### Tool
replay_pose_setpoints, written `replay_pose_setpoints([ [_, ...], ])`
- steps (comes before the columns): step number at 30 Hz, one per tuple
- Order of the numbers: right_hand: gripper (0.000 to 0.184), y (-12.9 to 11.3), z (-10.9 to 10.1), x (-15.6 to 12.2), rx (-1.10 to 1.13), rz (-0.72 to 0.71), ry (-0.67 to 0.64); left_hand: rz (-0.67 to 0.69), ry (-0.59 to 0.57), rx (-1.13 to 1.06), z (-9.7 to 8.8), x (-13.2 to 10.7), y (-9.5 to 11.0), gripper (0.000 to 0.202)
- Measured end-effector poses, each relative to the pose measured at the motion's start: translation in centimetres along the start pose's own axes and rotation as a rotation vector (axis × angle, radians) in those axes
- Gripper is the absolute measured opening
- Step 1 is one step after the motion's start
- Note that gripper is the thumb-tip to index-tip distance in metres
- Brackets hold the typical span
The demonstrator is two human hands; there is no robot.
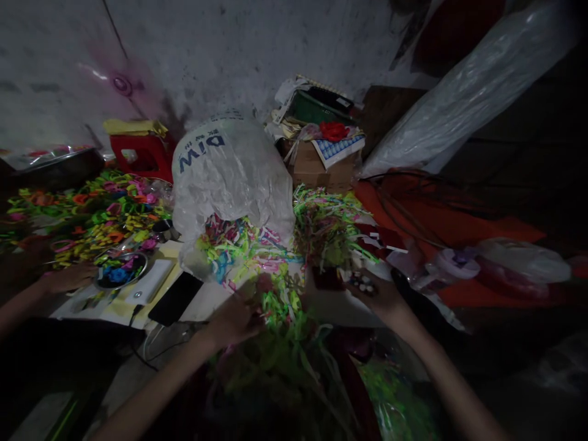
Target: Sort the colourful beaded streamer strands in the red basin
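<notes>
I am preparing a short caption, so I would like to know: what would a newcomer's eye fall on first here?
Probably the big whitish plastic bag with blue letters, near the middle, with colourful strips at its lower edge. Next, perhaps the heap of bright little pieces to the left of the bag, and the pink fan above that heap.

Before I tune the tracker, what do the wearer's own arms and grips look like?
Left forearm and right forearm: slim, tapering to the wrist, no sleeve, watch or markings visible. Left grip and right grip: human hands, no gloves visible; dim light hides finer detail.
</notes>
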State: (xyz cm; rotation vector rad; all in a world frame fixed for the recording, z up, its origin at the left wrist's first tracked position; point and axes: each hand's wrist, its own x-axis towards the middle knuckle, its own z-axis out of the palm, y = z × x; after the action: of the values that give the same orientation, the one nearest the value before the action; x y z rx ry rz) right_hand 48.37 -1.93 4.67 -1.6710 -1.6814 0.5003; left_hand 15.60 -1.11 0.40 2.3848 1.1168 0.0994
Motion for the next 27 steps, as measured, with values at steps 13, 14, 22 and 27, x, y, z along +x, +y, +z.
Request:
replay_pose_setpoints([
  [13, 0.043, -2.4, 4.2, -3.9, 0.2, 0.07, -0.217, -0.073, 0.197, 0.05, 0.6, 0.2, 3.6, 0.029],
  [14, 0.045, -3.1, 4.5, -4.2, 0.249, 0.087, -0.25, -0.073, 0.238, 0.012, 0.3, 0.2, 3.9, 0.027],
  [22, 0.028, -9.8, 2.1, -6.3, 0.491, 0.148, -0.335, -0.019, 0.451, -0.347, -2.0, -1.6, 8.2, 0.02],
  [27, 0.021, -12.0, 0.3, -7.8, 0.365, 0.012, -0.257, -0.01, 0.395, -0.735, -1.9, -3.2, 9.2, 0.023],
])
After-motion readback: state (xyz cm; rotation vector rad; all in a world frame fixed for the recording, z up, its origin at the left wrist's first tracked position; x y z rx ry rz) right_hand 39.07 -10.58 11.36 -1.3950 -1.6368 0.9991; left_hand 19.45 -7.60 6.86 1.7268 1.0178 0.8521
